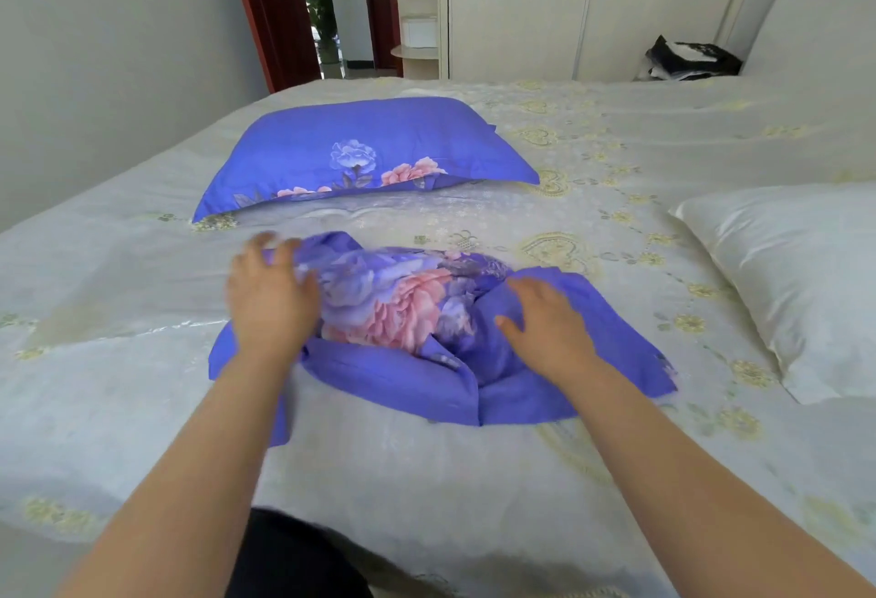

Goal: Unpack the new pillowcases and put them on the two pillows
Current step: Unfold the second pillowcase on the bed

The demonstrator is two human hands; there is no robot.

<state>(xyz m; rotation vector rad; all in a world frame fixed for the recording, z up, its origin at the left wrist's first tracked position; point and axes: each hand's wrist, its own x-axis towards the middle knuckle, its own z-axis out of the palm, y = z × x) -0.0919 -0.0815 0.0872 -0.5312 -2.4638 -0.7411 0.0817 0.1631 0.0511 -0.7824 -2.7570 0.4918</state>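
A pillow in a purple floral pillowcase [360, 156] lies flat on the bed, farther from me. Nearer, a second purple floral pillowcase [403, 313] lies crumpled and bunched on the bedspread. My left hand [272, 298] rests on its left part with fingers spread; it is blurred. My right hand [545, 322] lies flat on its right part, fingers straight. A bare cream satin pillow [796, 284] sits at the right side of the bed.
The bed [616, 147] has a pale bedspread with yellow flower embroidery. A black and white bag [687, 59] lies at the far right by the headboard. A wardrobe, a shelf and an open red door stand beyond the bed.
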